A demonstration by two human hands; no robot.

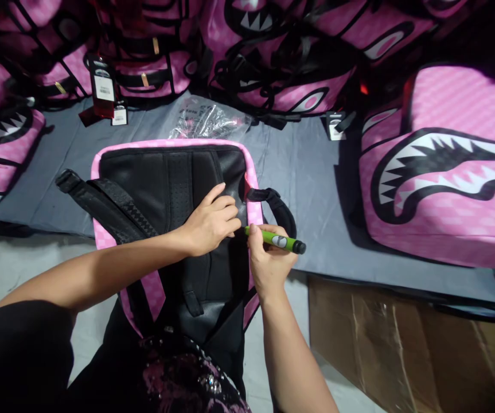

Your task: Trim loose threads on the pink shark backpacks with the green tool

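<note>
A pink backpack (250, 155) with a black padded back panel (146, 166) lies back side up at the table's front edge, its lower part against my body. On the right part of this panel my left hand (213, 223) lies with its fingers somewhat bent and slightly apart. My right hand (271, 258) grips a green marker (268, 236) with a black end, at the backpack's right edge. The marker's tip points left, close to my left fingertips; whether it touches the bag is hard to see. A black top handle (279, 206) loops out beside the right hand.
Several pink bags with shark-mouth prints line the back, some with hanging tags (103, 86). A large pink backpack (445, 223) stands at the right on the grey-covered table (311, 166). Clear plastic wrap (208, 117) lies behind my backpack. A cardboard box (385, 338) is below the table edge.
</note>
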